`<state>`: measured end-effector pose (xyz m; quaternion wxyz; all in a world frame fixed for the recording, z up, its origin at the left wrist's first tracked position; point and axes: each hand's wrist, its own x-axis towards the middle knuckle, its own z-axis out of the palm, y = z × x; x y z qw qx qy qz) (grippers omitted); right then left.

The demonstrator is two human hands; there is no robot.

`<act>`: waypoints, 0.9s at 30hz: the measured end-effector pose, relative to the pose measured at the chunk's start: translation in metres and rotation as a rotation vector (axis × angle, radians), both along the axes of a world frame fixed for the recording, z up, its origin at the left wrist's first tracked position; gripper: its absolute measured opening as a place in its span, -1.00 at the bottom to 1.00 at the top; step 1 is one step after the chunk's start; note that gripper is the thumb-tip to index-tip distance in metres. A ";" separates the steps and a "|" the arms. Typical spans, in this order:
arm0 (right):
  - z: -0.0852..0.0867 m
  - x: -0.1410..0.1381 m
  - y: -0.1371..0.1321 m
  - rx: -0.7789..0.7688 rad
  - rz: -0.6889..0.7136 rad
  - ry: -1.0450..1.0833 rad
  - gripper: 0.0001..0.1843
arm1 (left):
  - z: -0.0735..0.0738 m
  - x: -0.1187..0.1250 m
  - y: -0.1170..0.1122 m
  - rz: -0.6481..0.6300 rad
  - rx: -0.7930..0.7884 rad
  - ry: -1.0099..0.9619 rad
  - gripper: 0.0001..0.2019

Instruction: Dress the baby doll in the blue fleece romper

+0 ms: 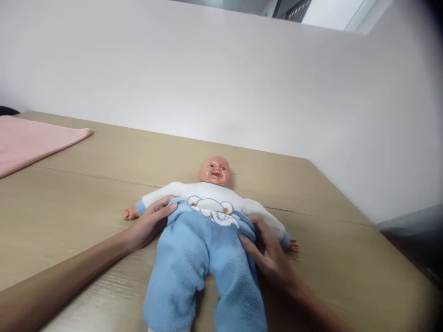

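A baby doll (215, 171) lies on its back on the table, head toward the far side and arms spread out. It wears a white top (176, 190) with light blue cuffs and fuzzy light blue pants (187, 249). My left hand (154, 219) grips the waistband at one hip, thumb on top of the cloth. At the opposite hip, my right hand (268, 251) is closed on the waistband too, its fingers partly hidden behind the fabric. Between them, an embroidered animal design on the top is partly covered by the pants' upper edge. The lower legs run out of view.
A folded pink cloth (38, 140) lies at the far left of the brown table (104, 157). A white wall (221, 87) rises behind the table's back edge. Something dark (415, 235) stands beyond the right edge.
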<state>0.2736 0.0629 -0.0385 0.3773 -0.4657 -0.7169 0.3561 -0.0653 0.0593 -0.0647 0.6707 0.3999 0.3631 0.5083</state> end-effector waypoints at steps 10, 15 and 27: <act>0.054 -0.028 0.043 -0.150 0.162 -0.075 -0.50 | 0.000 -0.003 0.006 0.033 0.253 0.162 -0.49; 0.038 -0.028 0.059 -0.398 0.111 0.202 -0.47 | 0.001 0.002 0.005 0.205 0.305 0.162 -0.48; 0.066 -0.055 0.037 0.199 0.013 -0.131 -0.60 | 0.008 0.009 0.003 0.293 0.262 0.253 -0.45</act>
